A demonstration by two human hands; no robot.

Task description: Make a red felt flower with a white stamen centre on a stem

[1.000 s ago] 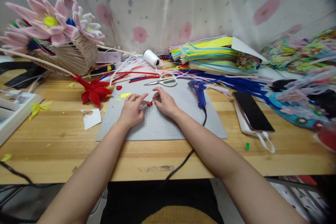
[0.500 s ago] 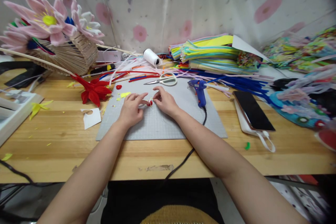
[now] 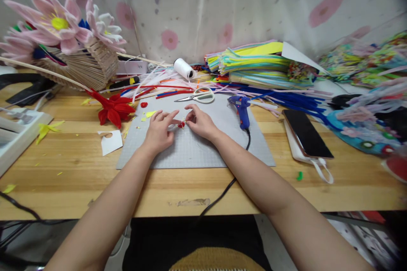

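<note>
A small red piece (image 3: 181,125) with thin pale strands on it lies on the grey cutting mat (image 3: 190,156), between my hands. My left hand (image 3: 160,132) rests at its left, fingers spread, with the index fingertip at the piece. Close on the right side, my right hand (image 3: 201,123) has thumb and index finger pinched together beside the strands; what lies between those fingertips is too small to make out. Behind the hands are white-handled scissors (image 3: 203,95). Another red bit (image 3: 144,105) and a yellow scrap (image 3: 151,114) lie to the left.
A blue glue gun (image 3: 241,112) stands at the mat's right, its cord running toward me. Left of the mat are a red flower (image 3: 115,110) and a cut white card (image 3: 111,142). A phone (image 3: 308,134) lies right. Thread spool (image 3: 183,68) and pipe-cleaner bundles (image 3: 257,62) line the back.
Both hands stay almost where they were. The red piece and its strands have shifted very slightly between the fingertips.
</note>
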